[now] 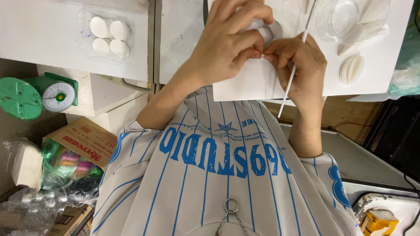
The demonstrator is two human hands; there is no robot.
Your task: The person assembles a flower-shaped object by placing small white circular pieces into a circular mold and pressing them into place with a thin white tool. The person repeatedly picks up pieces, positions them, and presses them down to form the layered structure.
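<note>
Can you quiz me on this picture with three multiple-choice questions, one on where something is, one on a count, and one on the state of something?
1. Where does the green kitchen scale stand?
A. on a low ledge to the picture's left of the person
B. on the white sheet by the hands
C. inside the clear cup

2. How many white ovals lie in the clear plastic tray?
A. two
B. four
C. six

3. How is the thin white stick held?
A. lying loose on the table
B. standing in the cup
C. gripped in the right hand while both hands pinch a small white piece

Answers: 1 A, it sits on the ledge below the white table. 2 B, two rows of two show. 3 C, the stick runs through the right hand, whose fingertips meet those of the left hand.
</note>
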